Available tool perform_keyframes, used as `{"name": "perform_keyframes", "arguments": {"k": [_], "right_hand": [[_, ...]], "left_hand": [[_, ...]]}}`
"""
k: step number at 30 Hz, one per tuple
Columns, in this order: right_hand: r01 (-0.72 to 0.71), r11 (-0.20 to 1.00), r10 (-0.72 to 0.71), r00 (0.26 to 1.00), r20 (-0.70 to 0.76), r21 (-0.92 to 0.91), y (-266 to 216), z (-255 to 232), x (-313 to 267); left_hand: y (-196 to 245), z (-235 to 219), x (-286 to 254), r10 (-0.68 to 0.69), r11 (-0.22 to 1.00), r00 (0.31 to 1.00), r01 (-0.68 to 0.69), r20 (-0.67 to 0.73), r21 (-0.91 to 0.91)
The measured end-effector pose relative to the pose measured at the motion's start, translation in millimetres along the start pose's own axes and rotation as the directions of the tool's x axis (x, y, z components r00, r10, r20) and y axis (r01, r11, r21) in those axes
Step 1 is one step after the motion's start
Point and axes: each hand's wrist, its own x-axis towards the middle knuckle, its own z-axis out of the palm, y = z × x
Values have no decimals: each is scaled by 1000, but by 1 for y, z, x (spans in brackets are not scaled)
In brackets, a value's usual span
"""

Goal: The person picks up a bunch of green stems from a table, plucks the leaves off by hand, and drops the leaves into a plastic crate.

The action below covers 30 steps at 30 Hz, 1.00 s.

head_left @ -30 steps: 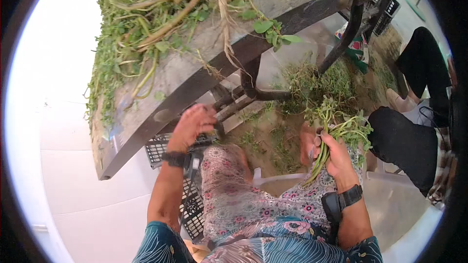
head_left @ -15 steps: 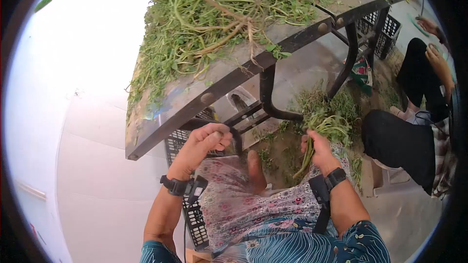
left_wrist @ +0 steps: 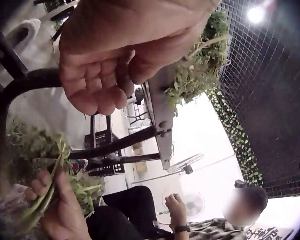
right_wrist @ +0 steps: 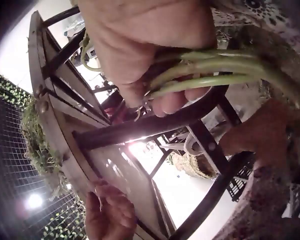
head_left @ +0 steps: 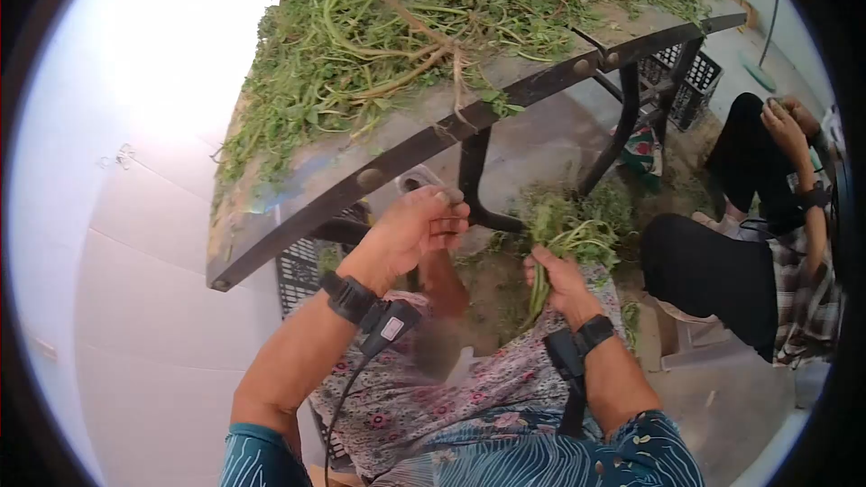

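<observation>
In the head view the right hand (head_left: 561, 283) grips a bunch of leafy green stems (head_left: 577, 239) above the lap. Its fingers wrap the thick stems (right_wrist: 215, 70) in the right wrist view. The left hand (head_left: 408, 233) is raised beside the table's edge, palm turned inward, holding nothing that shows. In the left wrist view the fingers of the left hand (left_wrist: 115, 55) are loosely bent and the thumb tip lies near the index finger. A heap of greens (head_left: 361, 45) with a pale branching root (head_left: 457, 54) covers the tabletop.
The dark table edge (head_left: 370, 179) and bent metal legs (head_left: 473, 176) stand in front of the hands. More greens lie on the floor beneath. Black crates (head_left: 302, 271) are at the left and far right. Another person (head_left: 722, 261) sits at the right.
The left hand has risen and moved right from beside the crate. The right hand has shifted slightly left with the bunch still gripped. The head view has turned, showing more of the tabletop.
</observation>
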Motion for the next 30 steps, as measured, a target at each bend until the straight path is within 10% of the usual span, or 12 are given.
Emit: {"name": "perform_keyframes", "arguments": {"k": [6,15,22,30], "right_hand": [[-141,987,122,969,217,76,-1,1,-6],[-53,998,56,991,124,-32,-5,-28,-31],[65,981,-38,988,147,-184,-21,-2,-57],[-118,979,53,934,354,166,-28,15,-51]], "left_hand": [[-47,21,20,-21,993,1000,21,3,-117],[-118,29,20,-200,970,979,192,-42,-148],[-106,36,23,-121,979,992,123,22,-166],[-53,1,7,-104,993,992,99,-77,-59]]}}
